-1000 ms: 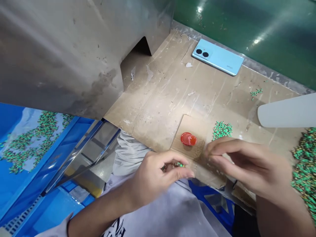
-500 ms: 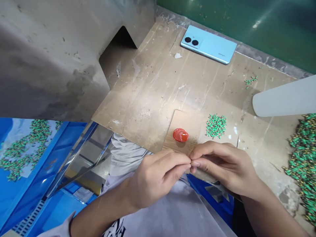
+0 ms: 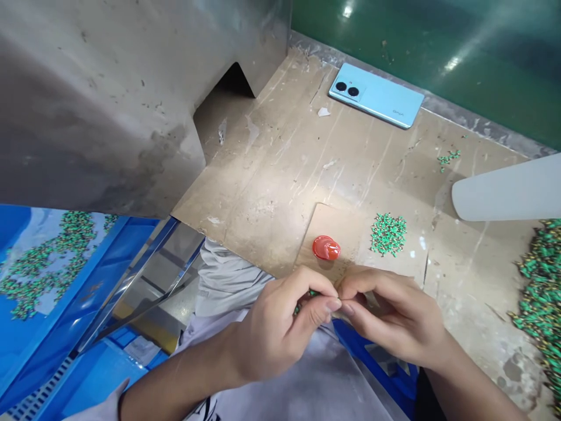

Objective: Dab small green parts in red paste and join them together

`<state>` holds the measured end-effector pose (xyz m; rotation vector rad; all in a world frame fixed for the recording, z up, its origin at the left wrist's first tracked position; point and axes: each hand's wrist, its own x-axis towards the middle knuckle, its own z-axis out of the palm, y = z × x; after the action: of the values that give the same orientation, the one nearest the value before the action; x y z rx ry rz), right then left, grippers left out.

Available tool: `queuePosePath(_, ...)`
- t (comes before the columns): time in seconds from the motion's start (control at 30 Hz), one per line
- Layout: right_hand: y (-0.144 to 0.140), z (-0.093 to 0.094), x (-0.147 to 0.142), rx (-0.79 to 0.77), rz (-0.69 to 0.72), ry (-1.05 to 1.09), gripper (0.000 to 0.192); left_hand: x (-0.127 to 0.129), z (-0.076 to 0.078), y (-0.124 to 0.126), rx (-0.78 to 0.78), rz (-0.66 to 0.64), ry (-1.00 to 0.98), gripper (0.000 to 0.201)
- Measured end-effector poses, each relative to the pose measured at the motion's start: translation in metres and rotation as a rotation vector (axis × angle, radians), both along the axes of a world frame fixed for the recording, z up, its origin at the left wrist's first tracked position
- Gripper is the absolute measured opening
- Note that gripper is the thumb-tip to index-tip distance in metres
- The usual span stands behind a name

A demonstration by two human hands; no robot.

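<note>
My left hand is closed in a pinch, with small green pieces showing between its curled fingers. My right hand is pinched too, its thumb and forefinger meeting the left fingertips. What lies between the touching tips is too small to make out. Just beyond the hands, a small oval red dish with something glossy and orange-red sits on a thin tan board. A small pile of green pieces with dark and gold-coloured ends lies to the right of the board.
A larger heap of green pieces covers the right edge of the worktop. A white cylinder juts in above it. A light blue phone lies at the back. Left are a metal housing and a blue tray.
The view has shifted slightly, so the worktop sits lower in the picture. My left fingers have parted a little, showing green pieces inside. Both hands remain pinched tip to tip.
</note>
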<state>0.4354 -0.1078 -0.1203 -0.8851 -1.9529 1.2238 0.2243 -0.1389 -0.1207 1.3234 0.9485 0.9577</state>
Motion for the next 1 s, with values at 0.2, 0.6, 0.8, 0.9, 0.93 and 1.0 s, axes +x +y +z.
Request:
queuePosePath(0.2, 0.004, -0.003, 0.001, -0.010, -0.111, 0.004, 0.014, -0.002, 0.004, 0.003, -0.443, 0.015, -0.173, 0.019)
queuePosePath(0.6, 0.022, -0.014, 0.011, 0.199, -0.261, -0.363, 0.007, -0.020, -0.003, 0.011, -0.559, 0.012, -0.135, 0.026)
queuePosePath(0.8, 0.024, -0.012, 0.010, 0.238, -0.209, -0.397, 0.008, -0.017, -0.002, 0.011, -0.582, 0.055, -0.141, 0.017)
queuePosePath(0.9, 0.026, -0.012, 0.011, 0.271, -0.228, -0.403, 0.008, -0.017, -0.004, 0.011, -0.625, 0.057, -0.168, 0.023)
queuePosePath(0.93, 0.026, -0.012, 0.011, 0.276, -0.235, -0.404, 0.008, -0.017, -0.005, 0.011, -0.635, 0.057, -0.165, 0.025)
queuePosePath(1.0, 0.027, -0.011, 0.012, 0.275, -0.248, -0.411, 0.007, -0.017, -0.005, 0.011, -0.634, 0.075, -0.146, 0.027)
